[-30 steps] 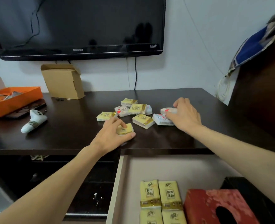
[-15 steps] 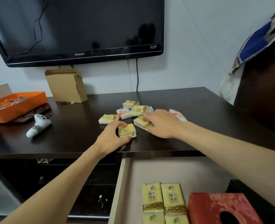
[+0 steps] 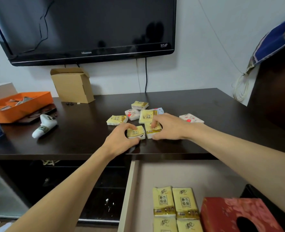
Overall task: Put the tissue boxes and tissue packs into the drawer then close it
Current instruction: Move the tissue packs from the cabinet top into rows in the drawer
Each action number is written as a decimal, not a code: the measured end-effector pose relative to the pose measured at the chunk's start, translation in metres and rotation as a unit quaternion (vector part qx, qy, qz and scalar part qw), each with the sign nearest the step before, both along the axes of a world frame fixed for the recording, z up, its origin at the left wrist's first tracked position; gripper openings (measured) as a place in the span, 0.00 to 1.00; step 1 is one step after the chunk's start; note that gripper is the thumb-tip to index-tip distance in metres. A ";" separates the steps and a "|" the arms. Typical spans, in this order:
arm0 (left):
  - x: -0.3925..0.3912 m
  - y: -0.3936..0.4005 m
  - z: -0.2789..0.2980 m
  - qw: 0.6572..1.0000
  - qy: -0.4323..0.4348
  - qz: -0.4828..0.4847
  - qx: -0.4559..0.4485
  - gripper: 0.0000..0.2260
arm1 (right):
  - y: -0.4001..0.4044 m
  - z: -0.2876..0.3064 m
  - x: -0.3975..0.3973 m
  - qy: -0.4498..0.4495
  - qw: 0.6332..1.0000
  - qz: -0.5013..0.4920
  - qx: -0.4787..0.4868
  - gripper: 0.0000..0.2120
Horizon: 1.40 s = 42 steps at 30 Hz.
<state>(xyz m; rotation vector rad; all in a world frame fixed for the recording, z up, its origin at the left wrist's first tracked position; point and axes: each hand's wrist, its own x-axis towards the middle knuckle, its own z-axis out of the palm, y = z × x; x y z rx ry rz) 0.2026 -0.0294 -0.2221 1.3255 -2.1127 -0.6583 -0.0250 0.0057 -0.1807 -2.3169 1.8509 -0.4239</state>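
Several small tissue packs lie on the dark cabinet top (image 3: 81, 141). My left hand (image 3: 120, 139) grips a yellow tissue pack (image 3: 135, 132) near the front edge. Beside it, my right hand (image 3: 170, 127) is closed on a second yellow pack (image 3: 152, 129), thumb at its front and a finger on top. More yellow packs (image 3: 117, 119) and white red-printed packs (image 3: 191, 118) lie behind. Below, the open drawer (image 3: 133, 190) holds yellow tissue packs (image 3: 174, 203) and a red tissue box (image 3: 235, 215).
A wall-mounted TV (image 3: 88, 27) hangs over the cabinet. A cardboard box (image 3: 73, 85) stands at the back, an orange tray (image 3: 19, 104) at the far left, and a white controller (image 3: 44, 125) lies in front of it. A dark cupboard (image 3: 275, 91) stands at the right.
My right hand left the white packs at the right and moved left onto the second yellow pack. My left hand kept its hold on its yellow pack, which shifted slightly right.
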 end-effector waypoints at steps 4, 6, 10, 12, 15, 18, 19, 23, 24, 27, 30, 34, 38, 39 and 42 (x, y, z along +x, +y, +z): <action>0.000 0.001 0.002 1.000 0.010 -0.003 -0.019 0.20 | 0.023 0.009 0.002 0.023 0.996 0.006 -0.084 0.22; 0.000 0.002 0.002 0.999 0.028 -0.006 -0.024 0.20 | 0.048 0.015 0.003 -0.008 0.994 0.007 -0.106 0.26; -0.001 0.019 0.009 0.997 0.067 -0.022 -0.030 0.18 | 0.114 0.021 0.003 -0.095 0.993 0.000 -0.063 0.27; -0.002 0.046 0.018 0.992 0.092 -0.080 -0.007 0.16 | 0.154 0.016 0.003 -0.162 0.987 0.003 0.008 0.25; 0.005 0.114 0.026 0.979 0.057 -0.195 0.023 0.13 | 0.211 0.001 0.000 -0.182 0.977 0.030 0.107 0.24; 0.017 0.190 0.019 0.964 -0.013 -0.259 0.058 0.12 | 0.255 -0.013 0.001 -0.176 0.960 0.070 0.208 0.22; 0.022 0.211 0.014 0.959 -0.040 -0.271 0.067 0.12 | 0.265 -0.016 0.002 -0.151 0.958 0.077 0.231 0.20; 0.039 0.263 -0.008 0.945 -0.147 -0.287 0.054 0.14 | 0.290 -0.031 0.008 0.021 0.973 0.113 0.202 0.22; 0.041 0.268 -0.013 0.942 -0.171 -0.286 0.031 0.14 | 0.292 -0.035 0.010 0.048 0.975 0.119 0.184 0.23; 0.044 0.274 -0.019 0.934 -0.217 -0.283 -0.032 0.14 | 0.296 -0.046 0.017 0.094 0.978 0.117 0.143 0.22; 0.044 0.272 -0.023 0.928 -0.230 -0.288 -0.044 0.14 | 0.299 -0.051 0.022 0.104 0.982 0.098 0.124 0.22; 0.042 0.266 -0.029 0.910 -0.280 -0.305 -0.017 0.16 | 0.298 -0.055 0.029 0.122 0.980 0.091 0.128 0.23; 0.039 0.259 -0.039 0.876 -0.352 -0.329 -0.027 0.20 | 0.296 -0.058 0.033 0.183 0.965 0.103 0.156 0.25; 0.039 0.258 -0.042 0.868 -0.365 -0.336 -0.033 0.22 | 0.295 -0.059 0.032 0.200 0.961 0.109 0.160 0.27; 0.038 0.255 -0.047 0.860 -0.366 -0.351 -0.051 0.25 | 0.295 -0.060 0.030 0.221 0.955 0.119 0.158 0.29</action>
